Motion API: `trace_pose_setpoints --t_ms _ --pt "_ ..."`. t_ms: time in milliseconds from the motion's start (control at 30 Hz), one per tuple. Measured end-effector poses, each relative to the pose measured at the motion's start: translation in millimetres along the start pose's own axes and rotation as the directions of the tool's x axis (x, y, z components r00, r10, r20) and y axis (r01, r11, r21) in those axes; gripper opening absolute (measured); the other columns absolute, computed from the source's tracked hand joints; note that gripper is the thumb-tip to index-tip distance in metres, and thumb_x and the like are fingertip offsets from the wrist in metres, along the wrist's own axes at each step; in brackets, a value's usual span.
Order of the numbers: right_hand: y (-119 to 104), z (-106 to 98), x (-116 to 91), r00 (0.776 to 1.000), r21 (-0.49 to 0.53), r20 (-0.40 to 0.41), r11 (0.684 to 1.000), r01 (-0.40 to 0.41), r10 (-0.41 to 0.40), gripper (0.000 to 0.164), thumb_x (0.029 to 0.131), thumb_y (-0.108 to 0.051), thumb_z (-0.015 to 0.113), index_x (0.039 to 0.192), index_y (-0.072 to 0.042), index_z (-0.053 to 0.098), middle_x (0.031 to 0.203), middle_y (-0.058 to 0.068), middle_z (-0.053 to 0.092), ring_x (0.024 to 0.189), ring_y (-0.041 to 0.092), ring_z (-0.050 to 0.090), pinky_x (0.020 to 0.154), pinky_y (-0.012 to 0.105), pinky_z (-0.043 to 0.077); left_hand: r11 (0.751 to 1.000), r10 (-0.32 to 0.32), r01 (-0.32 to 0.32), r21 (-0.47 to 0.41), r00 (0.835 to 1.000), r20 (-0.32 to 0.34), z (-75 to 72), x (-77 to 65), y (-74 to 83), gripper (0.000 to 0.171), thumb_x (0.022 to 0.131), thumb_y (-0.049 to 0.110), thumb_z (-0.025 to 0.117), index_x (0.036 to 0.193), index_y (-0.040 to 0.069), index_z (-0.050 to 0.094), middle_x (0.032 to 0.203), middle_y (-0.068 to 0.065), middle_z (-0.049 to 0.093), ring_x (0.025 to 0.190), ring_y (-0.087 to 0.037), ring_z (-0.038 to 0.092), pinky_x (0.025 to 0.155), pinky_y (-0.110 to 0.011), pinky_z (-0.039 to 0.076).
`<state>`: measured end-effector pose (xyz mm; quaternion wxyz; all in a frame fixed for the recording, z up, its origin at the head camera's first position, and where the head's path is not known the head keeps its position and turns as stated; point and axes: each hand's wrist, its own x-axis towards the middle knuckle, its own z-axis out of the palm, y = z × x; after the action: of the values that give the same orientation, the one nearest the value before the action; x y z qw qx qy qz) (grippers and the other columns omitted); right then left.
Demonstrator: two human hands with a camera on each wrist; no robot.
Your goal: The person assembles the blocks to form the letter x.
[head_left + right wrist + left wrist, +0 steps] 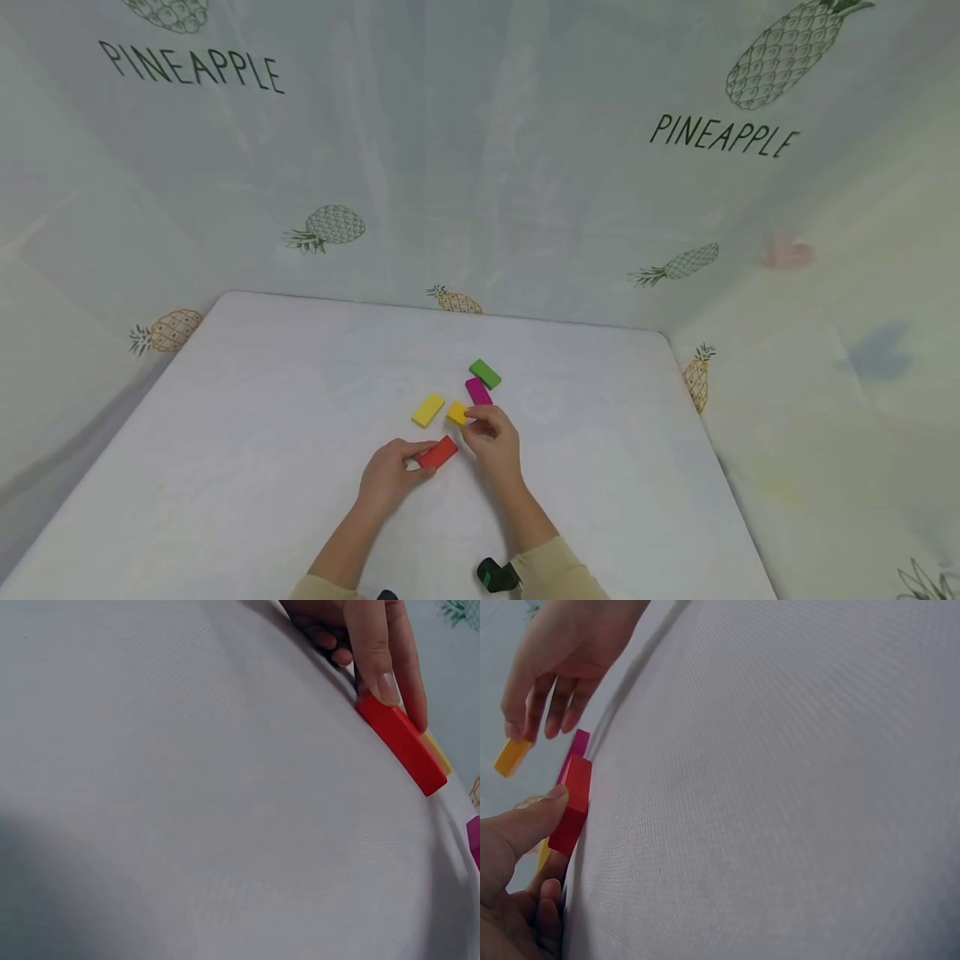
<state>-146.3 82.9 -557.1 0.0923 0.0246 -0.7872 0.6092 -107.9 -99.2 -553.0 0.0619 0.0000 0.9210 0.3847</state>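
Note:
My left hand point(387, 475) pinches a red block point(438, 453) between thumb and fingers, low over the white table. To its right, my right hand point(492, 439) holds an orange-yellow block point(457, 412) at the fingertips; in the left wrist view this orange-yellow block point(512, 757) hangs raised, apart from the red block point(571, 805). A yellow block point(428, 411) lies just beyond the red one. Past the right fingers are a magenta block point(478, 391), partly hidden by that hand, and a green block point(485, 373) close to it. The right wrist view shows the red block point(403, 744) under the left hand's fingers.
The white table point(300, 367) ends at a back edge against a hanging curtain point(480, 167) printed with pineapples. A small black object point(497, 575) sits by the right sleeve point(558, 571), near the bottom of the head view.

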Motion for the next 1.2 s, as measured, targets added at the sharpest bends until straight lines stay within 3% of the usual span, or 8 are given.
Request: trace_pose_setpoints --t_ms 300,533,833,1200 --pt "0 -3 -14 0.999 -0.024 -0.045 0.999 -0.023 0.022 0.018 0.083 -0.009 0.076 0.099 -0.018 0.073 0.101 -0.008 0.065 0.091 0.015 0.06 0.081 0.024 0.051 1.0 0.007 -0.007 0.002 1.0 -0.01 1.2 0.6 -0.7 0.042 0.077 0.019 0.083 0.117 0.025 0.073 0.085 0.007 0.056 0.076 -0.015 0.046 0.063 -0.03 0.041" --pt "3 -4 -19 0.997 -0.029 -0.07 0.999 -0.018 0.016 0.018 0.083 -0.009 0.077 0.098 -0.018 0.073 0.1 -0.008 0.066 0.093 0.015 0.059 0.084 0.025 0.05 0.998 0.055 -0.055 0.018 0.998 -0.024 -0.1 0.2 -1.0 0.041 0.077 0.018 0.083 0.116 0.022 0.074 0.086 0.007 0.058 0.078 -0.014 0.049 0.064 -0.03 0.042" --pt "15 -2 -22 0.998 -0.06 -0.07 0.998 -0.006 0.001 0.02 0.083 -0.01 0.077 0.098 -0.021 0.072 0.098 -0.012 0.064 0.094 0.013 0.059 0.085 0.025 0.05 0.999 0.037 -0.037 0.014 0.999 -0.018 -1.7 -1.0 1.8 0.041 0.077 0.018 0.083 0.117 0.022 0.073 0.087 0.006 0.058 0.078 -0.014 0.048 0.064 -0.03 0.042" --pt "14 -1 -24 0.999 -0.166 -0.044 0.986 -0.007 0.0 0.022 0.081 -0.011 0.078 0.101 -0.022 0.074 0.098 -0.012 0.063 0.091 0.011 0.057 0.084 0.026 0.05 0.999 0.042 -0.042 0.025 0.999 -0.018 -0.9 -0.4 1.6 0.041 0.077 0.018 0.083 0.117 0.022 0.073 0.086 0.007 0.057 0.077 -0.014 0.047 0.064 -0.03 0.042"
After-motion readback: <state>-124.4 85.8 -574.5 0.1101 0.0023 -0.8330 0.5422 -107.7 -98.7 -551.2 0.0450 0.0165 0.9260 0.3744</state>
